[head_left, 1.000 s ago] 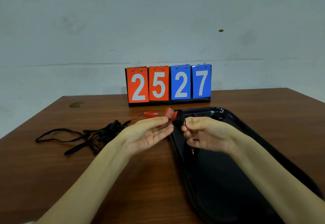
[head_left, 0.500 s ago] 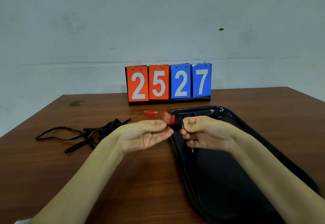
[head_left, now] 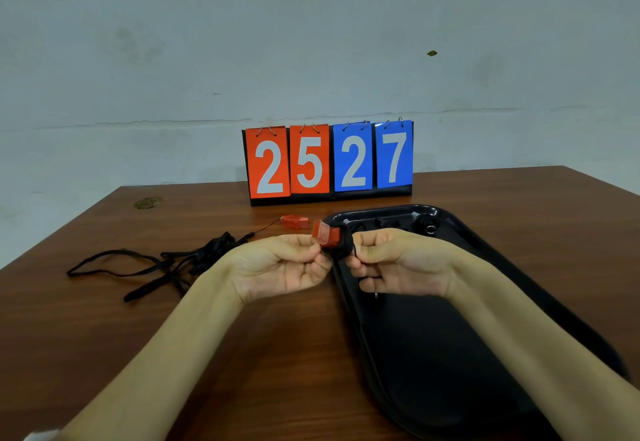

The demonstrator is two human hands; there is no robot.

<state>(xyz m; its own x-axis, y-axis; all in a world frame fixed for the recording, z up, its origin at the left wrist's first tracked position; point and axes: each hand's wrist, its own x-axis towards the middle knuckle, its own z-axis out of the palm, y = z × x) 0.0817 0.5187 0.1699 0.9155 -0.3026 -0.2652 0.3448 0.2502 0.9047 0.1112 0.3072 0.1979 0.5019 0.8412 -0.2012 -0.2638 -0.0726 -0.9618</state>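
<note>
Red translucent plastic whistle, pinched in the left hand's grip just above the far-left rim of the black plastic tray, is best held steady while the right hand's grip, pinching the thin black cord, threads slowly.

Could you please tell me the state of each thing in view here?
Held whistle: lifted above the tray's edge
Left hand: pinches held whistle
Right hand: pinches its black cord
Second whistle: lying on table, corded
Lanyards: tangled heap on table
Tray: flat on table
Scoreboard: upright, reads 25 27
</note>
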